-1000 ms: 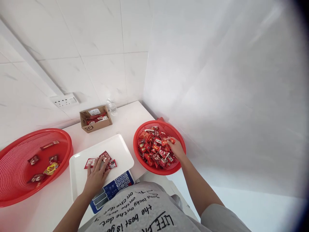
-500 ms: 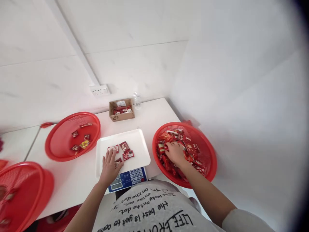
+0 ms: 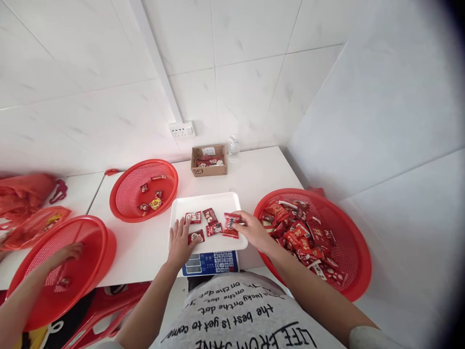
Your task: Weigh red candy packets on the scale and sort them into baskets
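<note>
My right hand (image 3: 254, 231) pinches a red candy packet (image 3: 231, 225) with dark lettering, over the right side of the white tray (image 3: 236, 199). My left hand (image 3: 180, 241) rests at the tray's left edge, fingers spread, touching or nearly touching the small red packets there. Several small red packets (image 3: 209, 215) lie on the tray. Under the tray sits a blue weighing scale (image 3: 210, 263), its keypad and displays showing at the front. To the right, a red basket (image 3: 358, 242) is heaped with red packets (image 3: 301, 235).
Behind the tray stand a cardboard box (image 3: 209, 170) of packets and a clear plastic bottle (image 3: 234, 147). A red basket (image 3: 118, 196) at left holds a few candies. Another person's hand (image 3: 67, 254) reaches into a nearer red basket (image 3: 109, 242). Red bags (image 3: 27, 194) lie far left.
My right hand has come out of the right basket with a red packet and moved left over the tray. The view has shifted left, and another person's arm now shows at left.
</note>
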`<state>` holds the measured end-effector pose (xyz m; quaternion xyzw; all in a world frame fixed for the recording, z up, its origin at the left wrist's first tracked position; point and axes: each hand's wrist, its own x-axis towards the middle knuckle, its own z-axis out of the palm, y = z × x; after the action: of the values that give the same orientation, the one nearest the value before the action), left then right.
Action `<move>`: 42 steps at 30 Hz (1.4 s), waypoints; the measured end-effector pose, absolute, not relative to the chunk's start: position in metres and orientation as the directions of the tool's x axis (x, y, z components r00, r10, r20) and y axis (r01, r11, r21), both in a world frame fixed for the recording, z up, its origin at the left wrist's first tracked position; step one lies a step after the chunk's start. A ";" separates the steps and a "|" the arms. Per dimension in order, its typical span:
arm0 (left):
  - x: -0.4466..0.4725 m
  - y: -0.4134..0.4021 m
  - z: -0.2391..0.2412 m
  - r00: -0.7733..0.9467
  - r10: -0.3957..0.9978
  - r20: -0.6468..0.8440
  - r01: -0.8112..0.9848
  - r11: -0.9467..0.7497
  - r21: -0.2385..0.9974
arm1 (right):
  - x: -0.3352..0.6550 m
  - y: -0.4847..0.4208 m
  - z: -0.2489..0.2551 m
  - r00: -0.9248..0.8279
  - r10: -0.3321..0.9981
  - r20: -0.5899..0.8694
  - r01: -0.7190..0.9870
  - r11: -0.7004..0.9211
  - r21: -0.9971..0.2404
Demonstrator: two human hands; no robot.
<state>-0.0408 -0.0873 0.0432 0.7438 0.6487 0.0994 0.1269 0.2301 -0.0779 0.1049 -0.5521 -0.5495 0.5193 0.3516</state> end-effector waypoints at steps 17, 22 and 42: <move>0.035 -0.057 0.056 0.077 0.986 -0.151 0.989 -0.057 0.137 | 0.257 -0.121 0.010 -0.005 0.991 0.135 0.846 0.077 -0.528; 0.026 -0.044 0.061 0.310 0.940 -0.144 0.946 -0.291 0.140 | 0.255 -0.124 0.004 0.012 0.993 0.122 0.807 0.062 -0.588; 0.004 -0.044 0.071 0.536 0.843 -0.046 0.821 -0.508 0.259 | 0.257 -0.122 0.001 0.030 0.988 0.154 0.786 0.072 -0.613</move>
<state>0.0036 -0.0439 0.0708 0.8673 0.4798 0.0431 0.1256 0.2567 -0.1220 0.0006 -0.6580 -0.6740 0.1758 0.2861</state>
